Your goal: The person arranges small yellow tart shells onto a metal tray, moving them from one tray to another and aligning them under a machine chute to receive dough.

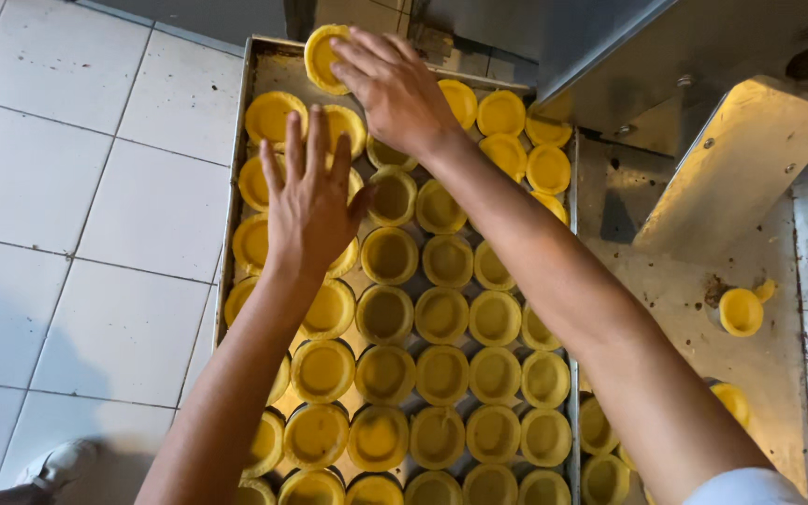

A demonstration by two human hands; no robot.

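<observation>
Over the metal tray (236,168), yellow pastry shells (441,316) are pressed by the flat, released left hand (309,208); the right hand (395,89) is laid on far-row shells. Soft dough could be dented by heavy pressure.

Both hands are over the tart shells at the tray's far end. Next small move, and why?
Probably lower the right hand to settle the tilted shell at the tray's far rim. That shell overlaps the edge, and the far rows sit crooked, while the near rows lie even. The left hand rests flat on neighbouring shells, steadying them.
</observation>
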